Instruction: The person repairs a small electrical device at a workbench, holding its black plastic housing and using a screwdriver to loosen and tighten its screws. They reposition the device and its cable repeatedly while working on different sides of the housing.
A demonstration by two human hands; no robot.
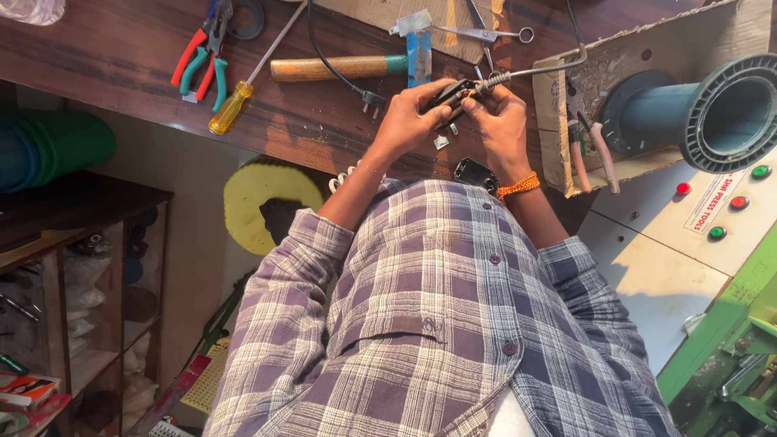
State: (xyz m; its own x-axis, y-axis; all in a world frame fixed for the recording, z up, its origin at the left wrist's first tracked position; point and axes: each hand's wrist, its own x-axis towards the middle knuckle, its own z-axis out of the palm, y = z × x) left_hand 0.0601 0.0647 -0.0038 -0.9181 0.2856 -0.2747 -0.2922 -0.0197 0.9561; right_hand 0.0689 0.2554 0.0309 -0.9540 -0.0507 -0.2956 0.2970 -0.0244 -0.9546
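Dark brown wooden surface fills the top of the head view, and both hands work just above its near edge. The left hand has its grip clamped on a small black plastic electrical part, fingers wrapped round its left side. The right hand, with an orange thread band on its wrist, has its grip closed on the same part from the right, where a grey sheathed cable enters it. A second small black plastic piece lies on the surface edge, just below the hands.

Further back on the surface lie a wooden-handled hammer with a blue-green head, a yellow-handled screwdriver, red- and green-handled pliers and steel scissors. To the right, a blue-green flanged plastic pipe rests on a cardboard sheet.
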